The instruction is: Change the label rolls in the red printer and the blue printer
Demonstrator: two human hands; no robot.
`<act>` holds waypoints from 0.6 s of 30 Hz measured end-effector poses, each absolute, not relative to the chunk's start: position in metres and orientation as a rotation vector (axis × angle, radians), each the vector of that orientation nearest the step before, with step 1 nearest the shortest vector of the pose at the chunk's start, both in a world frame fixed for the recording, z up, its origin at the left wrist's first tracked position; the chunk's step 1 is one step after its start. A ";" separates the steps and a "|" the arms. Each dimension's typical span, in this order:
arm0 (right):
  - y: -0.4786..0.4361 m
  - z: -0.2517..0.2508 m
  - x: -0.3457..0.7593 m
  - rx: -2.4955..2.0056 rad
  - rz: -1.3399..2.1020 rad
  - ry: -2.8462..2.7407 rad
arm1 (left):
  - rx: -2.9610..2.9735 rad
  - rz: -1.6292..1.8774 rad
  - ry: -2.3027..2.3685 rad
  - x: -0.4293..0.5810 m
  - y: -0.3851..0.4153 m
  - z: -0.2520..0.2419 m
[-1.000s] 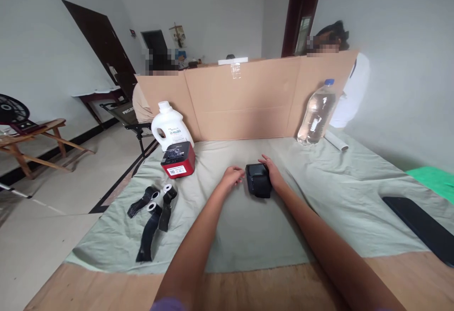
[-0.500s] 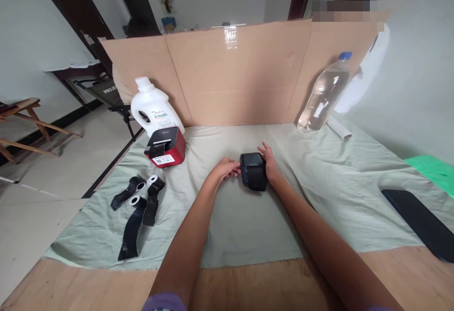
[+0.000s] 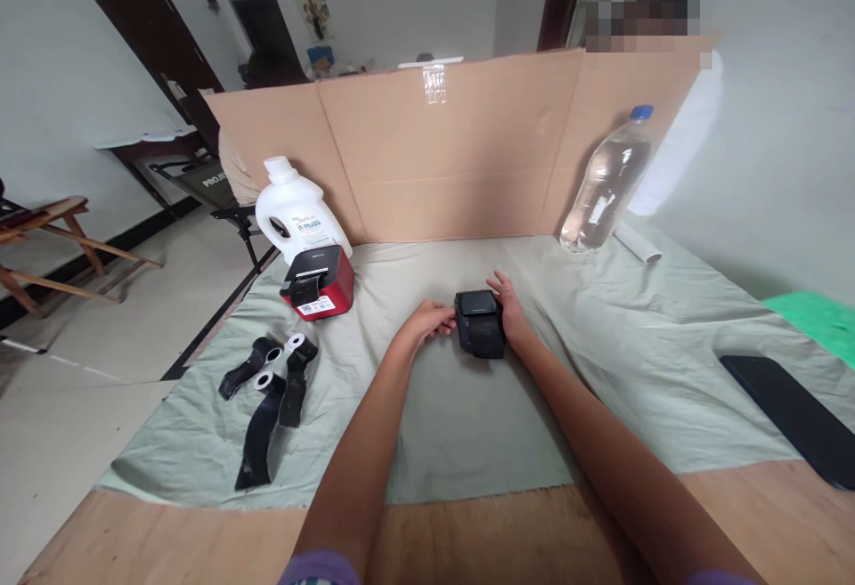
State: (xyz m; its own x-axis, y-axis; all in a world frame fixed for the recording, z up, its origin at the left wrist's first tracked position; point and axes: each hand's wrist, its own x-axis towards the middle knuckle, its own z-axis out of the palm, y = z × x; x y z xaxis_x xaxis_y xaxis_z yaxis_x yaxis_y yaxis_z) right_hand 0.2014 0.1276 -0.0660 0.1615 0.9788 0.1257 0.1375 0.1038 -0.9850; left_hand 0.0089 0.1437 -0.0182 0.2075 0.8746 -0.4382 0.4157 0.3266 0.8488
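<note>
A small black printer (image 3: 479, 302) rests on the green cloth between my two hands, a black paper strip (image 3: 484, 336) curling out over its front. My left hand (image 3: 431, 320) has its fingers bent and pressed together at the printer's left edge. Against the right side lies my right hand (image 3: 513, 311), gripping the body, with a couple of fingers extended past the back corner. Its thumb is hidden. Off to the left stands a red and black printer (image 3: 327, 280) with a similar strip in its slot. Several black paper rolls (image 3: 260, 425) with white cores lie nearer me.
A white detergent jug (image 3: 300, 207) stands behind the red printer. At the back, a cardboard sheet (image 3: 441, 158) stands upright, with a clear water bottle (image 3: 605, 184) leaning on it and a white tube (image 3: 638, 244) beside. A black phone (image 3: 788, 411) lies right. Another person is behind the cardboard.
The view has shifted slightly, so the scene sits a little lower and the left-side objects further right. Both hands stay at the black printer, with little visible movement.
</note>
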 end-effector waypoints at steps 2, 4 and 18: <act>0.128 -0.066 0.201 -1.282 0.946 -1.216 | 1.261 0.485 1.374 0.008 0.144 -0.019; 0.128 -0.065 0.201 -1.288 0.943 -1.215 | 1.253 0.503 1.350 0.007 0.143 -0.019; 0.124 -0.054 0.197 -1.297 0.929 -1.256 | 1.453 0.913 1.326 0.018 0.160 -0.038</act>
State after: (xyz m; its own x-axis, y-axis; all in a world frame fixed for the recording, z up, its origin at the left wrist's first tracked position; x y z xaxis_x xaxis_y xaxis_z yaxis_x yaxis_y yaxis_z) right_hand 0.1970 0.1242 -0.0541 0.1453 0.9804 0.1330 0.1605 0.1093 -0.9810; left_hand 0.0178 0.1597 -0.0383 0.1386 0.9882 -0.0648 0.2925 0.0216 0.9560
